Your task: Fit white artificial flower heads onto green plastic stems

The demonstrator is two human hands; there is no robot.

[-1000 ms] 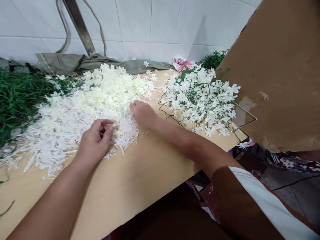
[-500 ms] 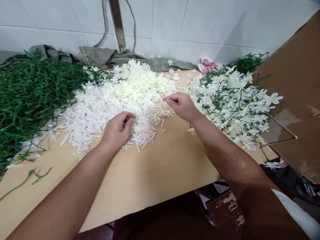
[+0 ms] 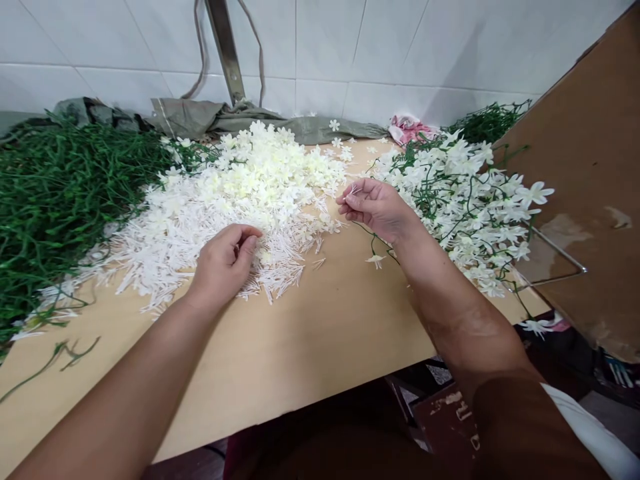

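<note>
My left hand rests at the front of a heap of thin white stick-like pieces, thumb against curled forefinger. What it pinches, if anything, is hidden. To its right and raised a little, my right hand is turned partly palm-up. Between its thumb and fingertips is a small bunch of thin white sticks. Loose white artificial flower heads with pale yellow middles lie piled behind both hands. Beside my right wrist, finished-looking white flowers on green stems form another pile.
Green plastic stems are heaped at the left, with a loose stem near the front edge. A cardboard sheet leans at the right by a bent metal rod. Grey-green cloth lines the tiled wall.
My right hand has lifted off the edge of the white heap and turned palm-up, bringing up thin white sticks. My left hand keeps its pinch in nearly the same place. The view has shifted slightly.
</note>
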